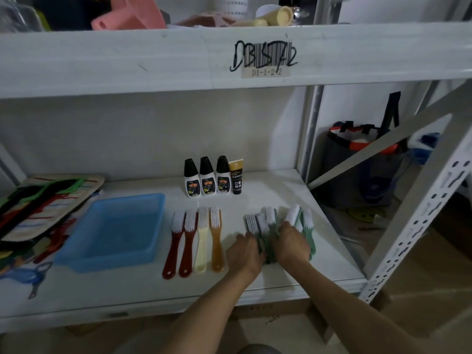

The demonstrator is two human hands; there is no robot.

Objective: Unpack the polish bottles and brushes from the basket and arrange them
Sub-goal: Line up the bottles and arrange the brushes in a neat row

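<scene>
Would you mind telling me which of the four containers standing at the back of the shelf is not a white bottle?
The black tube with the gold cap, at the right end of the row; the other three are white bottles with black caps.

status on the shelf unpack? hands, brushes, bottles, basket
Left hand and right hand both on green brushes, bunched. Four brushes in a row; bottles upright behind. Blue basket looks empty. Nothing obstructing.

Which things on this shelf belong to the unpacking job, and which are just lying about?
Part of the job:
blue basket
polish bottles
black tube
red, cream and amber brushes
green brushes, under the left hand and right hand

Just lying about:
striped mats
blue scissors
dark bag
</scene>
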